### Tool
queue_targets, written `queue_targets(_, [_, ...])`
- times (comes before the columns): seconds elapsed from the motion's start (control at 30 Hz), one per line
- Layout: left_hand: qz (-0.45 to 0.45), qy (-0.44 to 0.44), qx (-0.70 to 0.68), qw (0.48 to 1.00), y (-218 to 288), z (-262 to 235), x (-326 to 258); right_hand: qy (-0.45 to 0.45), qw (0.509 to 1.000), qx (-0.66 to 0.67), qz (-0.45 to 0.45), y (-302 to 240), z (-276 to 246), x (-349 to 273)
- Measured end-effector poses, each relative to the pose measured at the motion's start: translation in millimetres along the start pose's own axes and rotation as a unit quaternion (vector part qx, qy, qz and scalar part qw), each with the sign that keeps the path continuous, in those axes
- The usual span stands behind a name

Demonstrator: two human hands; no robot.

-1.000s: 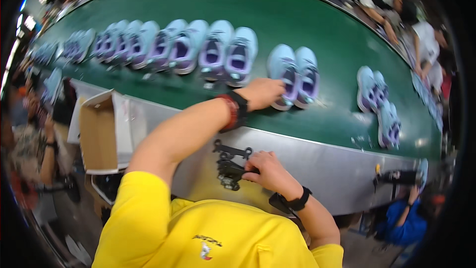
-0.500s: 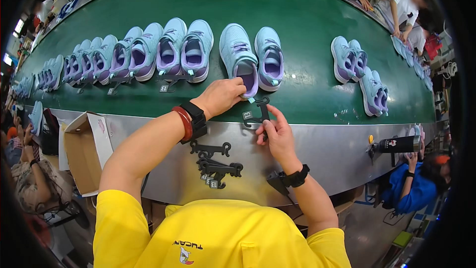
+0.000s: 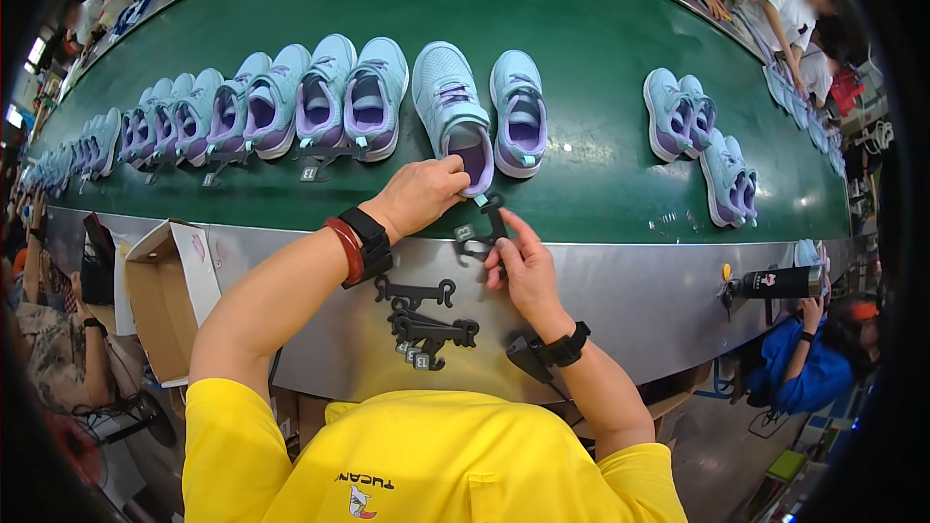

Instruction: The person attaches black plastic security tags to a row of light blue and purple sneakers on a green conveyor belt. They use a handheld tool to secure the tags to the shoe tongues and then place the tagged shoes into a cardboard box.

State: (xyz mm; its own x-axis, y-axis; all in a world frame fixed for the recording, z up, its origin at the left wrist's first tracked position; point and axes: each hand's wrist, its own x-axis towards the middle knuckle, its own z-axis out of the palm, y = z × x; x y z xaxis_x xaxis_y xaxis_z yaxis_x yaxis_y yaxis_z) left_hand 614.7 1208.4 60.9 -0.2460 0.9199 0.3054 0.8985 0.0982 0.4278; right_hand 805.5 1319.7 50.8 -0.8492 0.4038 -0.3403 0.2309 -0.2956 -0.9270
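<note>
My left hand is closed on the heel of a light blue and lilac sneaker, which lies toe away from me on the green belt. In the fingers of my right hand is a black plastic shoe hanger with a small size tag. The hanger's upper hook is at the sneaker's heel loop; whether it passes through the loop I cannot tell. Just right of that sneaker stands its matching sneaker, untouched. More black shoe hangers lie piled on the metal edge between my forearms.
Rows of matching sneakers, some joined by hangers, stand along the belt to the left. Two more pairs are at the right. An open cardboard box is at left, a black bottle at right. Co-workers sit around the belt.
My hands, the held sneaker and the hanger have shifted slightly left. The hanger's hook has come up to the heel loop. Other sneakers on the belt have drifted slightly left.
</note>
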Motion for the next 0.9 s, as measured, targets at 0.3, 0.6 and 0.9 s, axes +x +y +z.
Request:
queue_targets(0.3, [-0.008,0.002,0.002,1.000,4,2,3,-0.016,1.000,0.010,-0.003,-2,-4,2])
queue_targets(0.6, [-0.019,0.030,0.090,0.995,-10,-15,-1,-0.118,0.972,-0.195,0.051,-58,-5,33])
queue_targets(0.9, [-0.024,-0.034,0.134,0.990,-3,-13,-3,-0.025,0.863,-0.395,-0.313,-56,-31,87])
